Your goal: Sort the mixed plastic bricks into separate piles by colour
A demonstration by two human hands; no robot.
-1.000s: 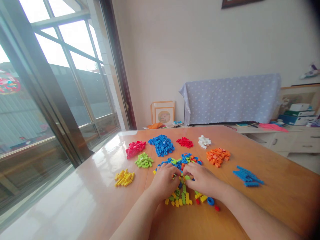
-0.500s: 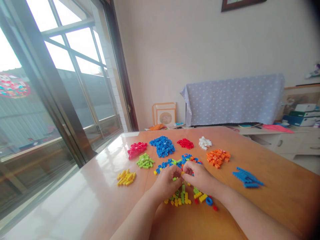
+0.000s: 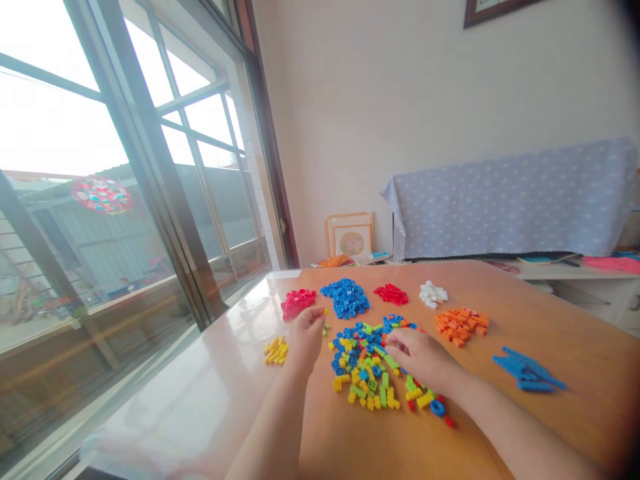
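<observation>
a dotted cloth [image 3: 510,203] and framed picture [image 3: 352,244] (plus toy bricks [image 3: 376,371]) show a home.

The glossy brown bench [image 3: 350,447] carries a spread-out mixed heap [image 3: 373,385] of toy bricks. Beyond and beside it lie separate piles: yellow bricks [image 3: 276,351], mostly hidden green bricks [image 3: 326,330], pinkish-red pieces [image 3: 299,303], blue pieces [image 3: 347,298], red bricks [image 3: 391,294], white bricks [image 3: 433,294], orange bricks [image 3: 460,325] and, farthest right, long blue bricks [image 3: 525,369].

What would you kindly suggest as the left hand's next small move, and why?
Probably move the left hand toward the pile of yellow plastic blocks: a small yellow plastic piece shows at its fingertips, and that all-yellow pile appears just left of the hand.
</observation>
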